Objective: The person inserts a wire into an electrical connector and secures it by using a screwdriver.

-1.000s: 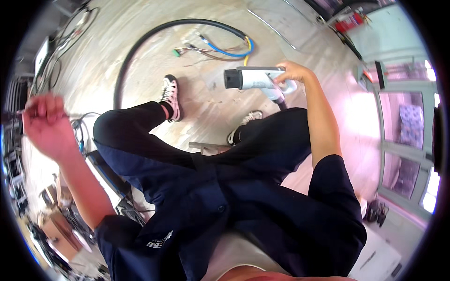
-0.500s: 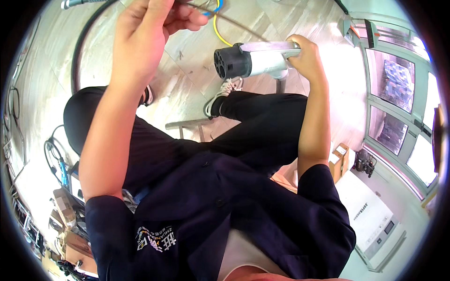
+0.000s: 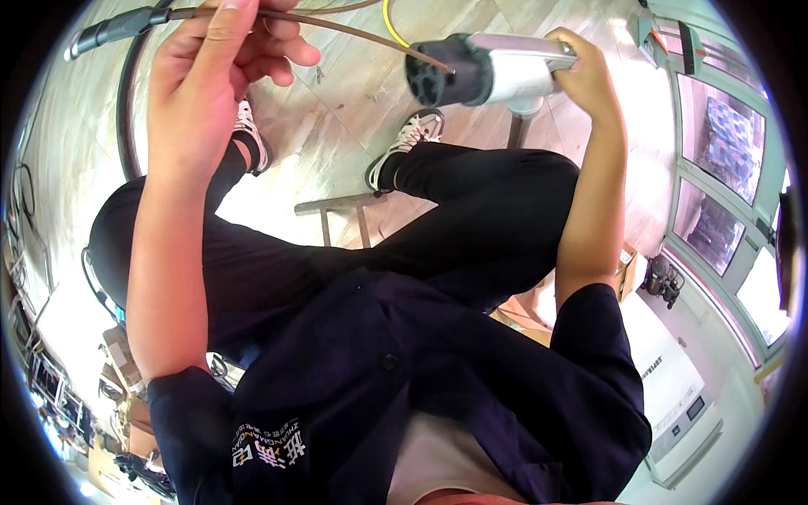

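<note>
At the upper left, my left hand pinches a thin brown cable between thumb and forefinger, its other fingers loose. A black and grey cylindrical connector is on the cable's left end. The cable arcs to the right, its other end at the black head of an electric-vehicle charging gun; whether it is fixed there I cannot tell. My right hand is closed around the gun's grey handle end. The gun has a white body and a round black face with several holes, turned to the left.
A thick black cable and a yellow cable run over the tiled floor. A low stool stands between my legs. At right are glazed doors, a white cabinet and a cardboard box. Boxes and cables crowd the lower left.
My hands have moved apart, the left one leftward and the right one up and rightward with the charging gun. More of the brown cable and its black connector now shows.
</note>
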Available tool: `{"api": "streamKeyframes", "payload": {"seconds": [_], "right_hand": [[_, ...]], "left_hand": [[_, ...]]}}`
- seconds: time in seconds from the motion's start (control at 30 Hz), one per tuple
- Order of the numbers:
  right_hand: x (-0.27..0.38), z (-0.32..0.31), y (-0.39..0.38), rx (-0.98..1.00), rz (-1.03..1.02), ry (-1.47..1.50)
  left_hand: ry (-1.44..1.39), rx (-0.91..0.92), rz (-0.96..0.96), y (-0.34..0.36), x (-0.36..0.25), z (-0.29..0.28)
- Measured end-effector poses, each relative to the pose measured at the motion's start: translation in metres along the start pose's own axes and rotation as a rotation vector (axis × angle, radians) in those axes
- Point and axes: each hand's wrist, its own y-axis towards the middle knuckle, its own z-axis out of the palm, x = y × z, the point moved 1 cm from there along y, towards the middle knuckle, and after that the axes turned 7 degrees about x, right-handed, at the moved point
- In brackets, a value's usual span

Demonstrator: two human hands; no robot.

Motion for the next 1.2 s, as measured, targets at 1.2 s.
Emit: {"api": "streamKeyframes", "payload": {"seconds": [1.2], "right_hand": [[-0.015,0.004,0.012,0.102,-0.014,-0.066]], "left_hand": [[-0.025,0.387,0.081,-0.032,-0.032,-0.013]]}}
